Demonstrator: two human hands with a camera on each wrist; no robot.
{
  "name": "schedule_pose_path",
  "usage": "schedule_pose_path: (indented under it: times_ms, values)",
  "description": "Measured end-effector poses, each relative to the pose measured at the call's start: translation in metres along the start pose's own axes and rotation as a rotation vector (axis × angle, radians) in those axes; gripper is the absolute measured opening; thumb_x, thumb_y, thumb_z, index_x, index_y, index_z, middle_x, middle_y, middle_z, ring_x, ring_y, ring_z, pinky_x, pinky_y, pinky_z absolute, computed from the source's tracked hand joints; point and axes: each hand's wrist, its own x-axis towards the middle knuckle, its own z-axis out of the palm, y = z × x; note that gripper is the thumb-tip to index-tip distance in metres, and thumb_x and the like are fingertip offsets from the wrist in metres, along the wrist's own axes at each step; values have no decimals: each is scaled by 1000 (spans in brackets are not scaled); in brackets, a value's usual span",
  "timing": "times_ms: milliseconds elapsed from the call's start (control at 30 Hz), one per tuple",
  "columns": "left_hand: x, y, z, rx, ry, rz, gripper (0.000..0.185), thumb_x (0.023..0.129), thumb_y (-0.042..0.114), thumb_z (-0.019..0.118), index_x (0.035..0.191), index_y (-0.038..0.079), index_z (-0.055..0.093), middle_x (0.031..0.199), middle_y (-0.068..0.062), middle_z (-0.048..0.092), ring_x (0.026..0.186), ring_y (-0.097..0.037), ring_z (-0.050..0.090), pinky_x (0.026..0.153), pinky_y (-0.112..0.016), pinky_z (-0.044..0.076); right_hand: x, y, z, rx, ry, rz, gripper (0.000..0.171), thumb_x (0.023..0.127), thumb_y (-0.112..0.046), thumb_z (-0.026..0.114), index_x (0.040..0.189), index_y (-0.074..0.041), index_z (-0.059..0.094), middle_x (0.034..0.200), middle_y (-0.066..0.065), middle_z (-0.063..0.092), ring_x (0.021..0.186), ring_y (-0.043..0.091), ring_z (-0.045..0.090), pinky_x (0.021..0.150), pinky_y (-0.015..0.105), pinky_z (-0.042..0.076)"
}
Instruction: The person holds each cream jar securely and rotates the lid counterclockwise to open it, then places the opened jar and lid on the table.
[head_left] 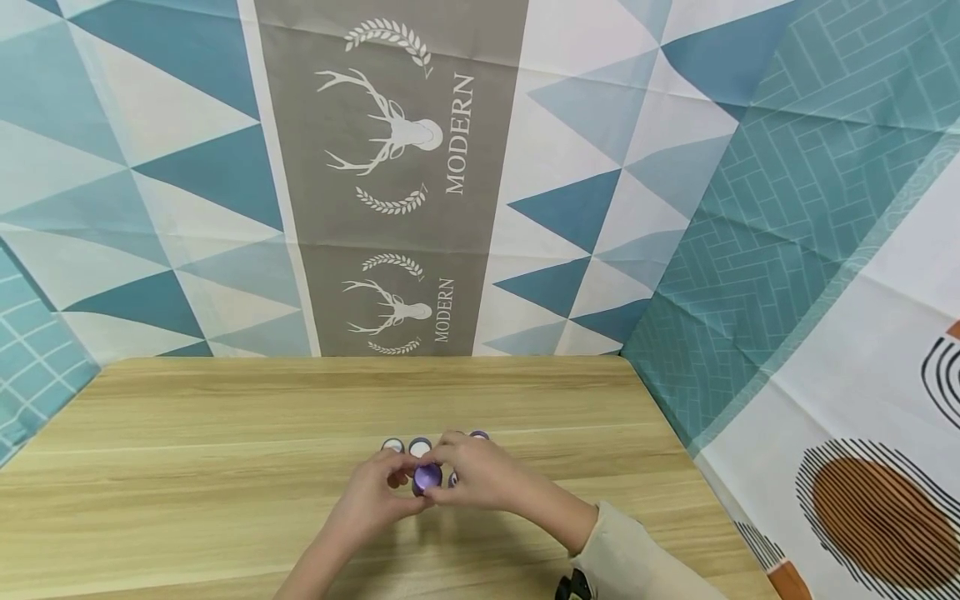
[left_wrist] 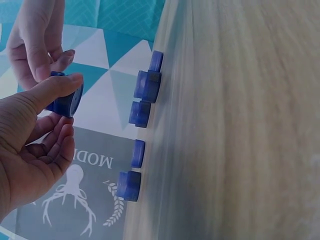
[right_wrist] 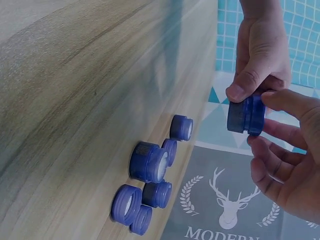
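Above the wooden table, both hands hold one small purple jar (head_left: 427,477), its smooth round lid facing up in the head view. My left hand (head_left: 377,493) pinches the jar's darker lower body, thumb on its side, as the right wrist view shows. From the other side my right hand (head_left: 477,472) grips the lid (right_wrist: 256,114) between thumb and fingers. A groove runs between lid and body; whether the lid is loose, I cannot tell. Past the hands stand open jars with white insides, one jar (head_left: 420,447) just beyond the held one.
On the wooden table (head_left: 225,483), several purple jars and loose lids sit close together, among them a larger jar (right_wrist: 146,162) and a ring-like lid (right_wrist: 126,204). My right hand partly covers this group in the head view. A patterned cloth (head_left: 585,208) hangs behind the table.
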Motion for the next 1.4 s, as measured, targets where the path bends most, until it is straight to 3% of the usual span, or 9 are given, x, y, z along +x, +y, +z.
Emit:
schedule_pose_path:
  times_ms: [167, 367, 500, 700, 933, 1167, 1300, 1400]
  values:
    - [-1, -1, 0, -5, -19, -8, 36, 61, 21, 85, 94, 14, 70, 80, 7, 56, 77, -11, 53, 69, -21, 50, -1, 1, 1, -7, -49, -24, 41, 84, -30, 66, 125, -25, 60, 108, -3, 58, 83, 1, 50, 67, 10, 42]
    - [-1, 0, -1, -13, -5, -14, 36, 62, 20, 85, 93, 15, 69, 82, 7, 57, 77, -10, 53, 69, -21, 50, -2, 0, 1, 10, -10, 13, 39, 87, -43, 62, 121, -24, 62, 109, -3, 59, 91, 6, 58, 73, 15, 47]
    - [0, 1, -1, -12, 4, -16, 35, 61, 21, 85, 91, 16, 70, 80, 8, 56, 77, -10, 53, 70, -22, 50, -1, -2, -1, 16, 14, 29, 34, 86, -37, 64, 116, -21, 66, 102, -4, 60, 85, 5, 58, 70, 12, 45]
    - [-1, -1, 0, -15, 5, -6, 37, 60, 20, 86, 92, 13, 70, 79, 6, 56, 76, -12, 54, 69, -21, 50, -2, -1, -1, 8, -29, 0, 41, 83, -28, 66, 123, -24, 61, 103, -5, 56, 78, 0, 49, 66, 10, 42]
    - [-1, 0, -1, -20, 5, -12, 34, 61, 20, 85, 91, 14, 69, 79, 8, 55, 76, -10, 52, 69, -21, 49, -1, 0, -1, -18, 4, 1, 39, 87, -39, 63, 122, -23, 61, 111, -1, 60, 93, 8, 59, 76, 17, 48]
    - [0, 2, -1, -24, 0, -6, 34, 62, 22, 85, 92, 16, 69, 81, 8, 56, 78, -11, 54, 71, -21, 50, 0, 0, -1, -28, 26, 8, 33, 84, -36, 67, 113, -21, 67, 97, -6, 60, 79, 3, 56, 65, 9, 42]
    - [0, 2, -1, -23, -1, -4, 35, 61, 21, 85, 91, 14, 69, 80, 7, 56, 78, -12, 55, 70, -20, 50, -1, -1, -2, -52, -4, -21, 38, 83, -30, 67, 120, -23, 64, 101, -5, 60, 79, 1, 53, 66, 8, 42]
    - [0, 2, -1, -15, -1, -10, 36, 61, 21, 85, 92, 13, 69, 79, 6, 55, 76, -13, 54, 69, -19, 49, -1, -1, -2, -74, -13, -37, 40, 84, -35, 66, 123, -24, 61, 105, -4, 60, 83, 2, 54, 68, 10, 43]
